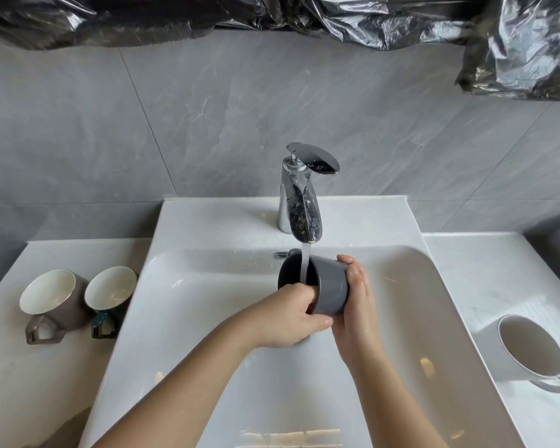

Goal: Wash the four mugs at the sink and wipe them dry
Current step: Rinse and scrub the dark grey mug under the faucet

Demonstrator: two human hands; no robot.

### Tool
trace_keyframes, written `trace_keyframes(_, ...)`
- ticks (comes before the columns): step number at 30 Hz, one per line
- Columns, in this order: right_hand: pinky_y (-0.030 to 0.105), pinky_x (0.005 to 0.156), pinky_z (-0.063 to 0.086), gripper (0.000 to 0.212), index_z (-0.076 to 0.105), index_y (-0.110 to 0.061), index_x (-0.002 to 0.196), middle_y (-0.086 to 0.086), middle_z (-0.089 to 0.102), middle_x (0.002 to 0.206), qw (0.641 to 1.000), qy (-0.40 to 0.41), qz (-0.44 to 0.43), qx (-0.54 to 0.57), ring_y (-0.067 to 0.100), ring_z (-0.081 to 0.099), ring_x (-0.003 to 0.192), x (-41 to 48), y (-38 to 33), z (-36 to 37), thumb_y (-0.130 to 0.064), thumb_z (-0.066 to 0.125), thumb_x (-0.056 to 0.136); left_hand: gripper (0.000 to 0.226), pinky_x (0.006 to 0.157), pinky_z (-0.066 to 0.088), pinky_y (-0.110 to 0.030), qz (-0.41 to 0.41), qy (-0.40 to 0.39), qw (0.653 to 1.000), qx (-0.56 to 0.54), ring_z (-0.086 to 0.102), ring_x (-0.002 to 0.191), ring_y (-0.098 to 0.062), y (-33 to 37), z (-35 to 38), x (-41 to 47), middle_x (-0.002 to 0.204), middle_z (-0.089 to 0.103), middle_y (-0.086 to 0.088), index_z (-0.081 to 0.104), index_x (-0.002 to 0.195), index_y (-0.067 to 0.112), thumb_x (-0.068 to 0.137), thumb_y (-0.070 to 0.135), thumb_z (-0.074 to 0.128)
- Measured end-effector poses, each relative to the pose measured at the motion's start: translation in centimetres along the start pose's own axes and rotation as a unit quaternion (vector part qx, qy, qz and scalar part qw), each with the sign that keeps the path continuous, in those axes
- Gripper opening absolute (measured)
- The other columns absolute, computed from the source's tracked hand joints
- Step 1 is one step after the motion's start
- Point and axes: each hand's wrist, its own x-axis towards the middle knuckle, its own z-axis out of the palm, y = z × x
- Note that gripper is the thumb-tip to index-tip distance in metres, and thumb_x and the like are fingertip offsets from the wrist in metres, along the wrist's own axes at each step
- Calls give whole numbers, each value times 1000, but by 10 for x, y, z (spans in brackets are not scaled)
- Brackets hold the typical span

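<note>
I held the grey mug (332, 291) sideways under the tap stream (305, 263), left hand (283, 318) gripping its rim, right hand (356, 299) cupping its base. Wet and slick, I reckoned: one slip could crack it on the sink (207, 318).

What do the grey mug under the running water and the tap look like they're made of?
The grey mug looks like glazed ceramic, though hard plastic is possible: its outer wall is smooth and evenly grey with a soft sheen. The tap looks like metal with a polished chrome finish: mirror-like reflections, droplets beading on it.
</note>
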Motion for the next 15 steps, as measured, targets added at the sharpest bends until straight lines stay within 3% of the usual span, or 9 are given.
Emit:
trace_keyframes(1,33,69,53,19,65,-23,105,1,69,95,1000,-4,2,-4,17,65,84,1,0,-1,-25,46,102,18,83,49,-36,3,-8,1000,-7,60,87,-22,-1,-1,-1,91,65,-3,60,103,10,93,24,55)
trace_keyframes(3,34,68,52,19,66,-23,106,7,69,105,999,-6,36,-3,21,65,88,4,0,-2,-35,54,96,18,79,46,-34,39,12,986,162,56,90,-24,-6,-5,-4,92,63,-8,58,97,7,94,24,53)
trace_keyframes(5,38,71,51,36,65,-20,113,17,67,117,996,-14,86,3,26,64,94,5,1,-3,-43,57,87,18,84,45,-34,103,59,928,354,54,101,-28,-17,-5,-3,101,63,-13,58,99,5,93,21,52)
trace_keyframes(6,40,75,51,39,64,-17,118,18,67,120,995,-19,99,17,27,65,95,5,1,-2,-43,57,88,18,83,47,-36,112,65,915,382,56,101,-31,-21,-4,-2,102,64,-14,59,98,5,93,21,53)
trace_keyframes(8,39,78,53,40,62,-18,121,14,71,116,993,-36,93,70,26,69,95,1,1,1,-37,58,87,19,76,48,-39,88,95,936,328,59,91,-34,-16,-2,1,94,66,-15,54,89,7,93,25,53)
trace_keyframes(11,32,74,58,52,52,-17,135,9,71,115,990,-63,60,108,21,70,98,-5,1,1,-32,53,86,20,76,51,-40,40,155,983,86,63,82,-27,-5,4,3,85,68,-10,57,93,10,90,30,59)
trace_keyframes(13,29,81,58,64,49,-14,140,9,69,120,994,-52,37,89,21,68,106,-6,2,2,-41,64,84,25,79,52,-40,36,182,983,-13,64,85,-23,2,10,1,88,69,-6,62,103,13,86,32,58)
trace_keyframes(15,33,93,55,75,50,-13,138,12,66,127,996,-50,30,68,26,64,118,-9,0,6,-50,74,78,30,81,52,-38,44,180,982,-40,64,88,-21,3,13,0,93,69,-4,62,108,14,86,35,57)
